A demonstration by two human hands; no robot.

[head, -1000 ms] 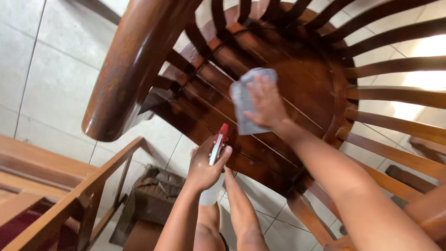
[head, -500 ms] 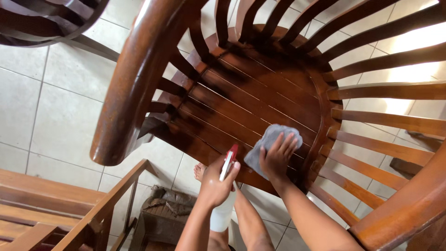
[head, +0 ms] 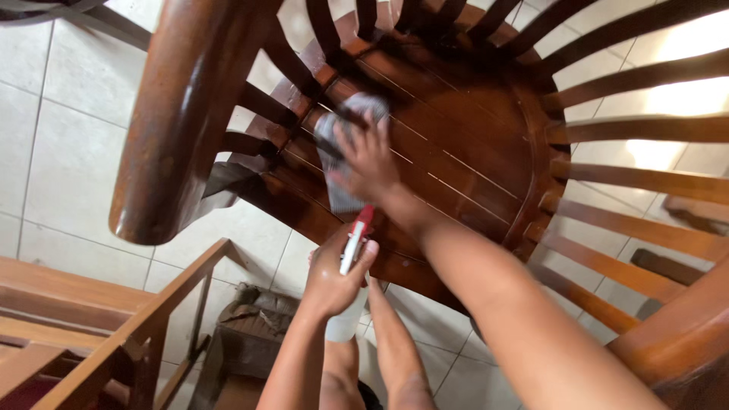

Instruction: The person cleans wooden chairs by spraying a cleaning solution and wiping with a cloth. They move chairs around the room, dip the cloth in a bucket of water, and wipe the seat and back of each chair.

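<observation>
Left hand (head: pixel 332 277): nearest the viewer, below the seat's front edge; fingers wrapped around a spray bottle (head: pixel 348 292) with a white body and red nozzle, the nozzle tip reaching the front edge of the seat.
Right hand (head: pixel 370 161): reaching across the seat, palm down and fingers spread, pressing a grey cloth (head: pixel 339 163) flat against the slats; it pins the cloth rather than clutching it.
Cloth position: on the left part of the wooden chair seat (head: pixel 463 144), close to the left-hand spindles and partly hidden by the fingers.
Seat condition: the slats look dark and glossy across the middle and back, which suggests wiping is well under way; whether any strip is untouched cannot be told.
Parts apparently left: the broad curved armrest (head: pixel 178 114) at the left edge and the spindles (head: pixel 630 129) round the right and far edges show no cloth contact.
Surroundings: pale floor tiles (head: pixel 68 137) beneath.
</observation>
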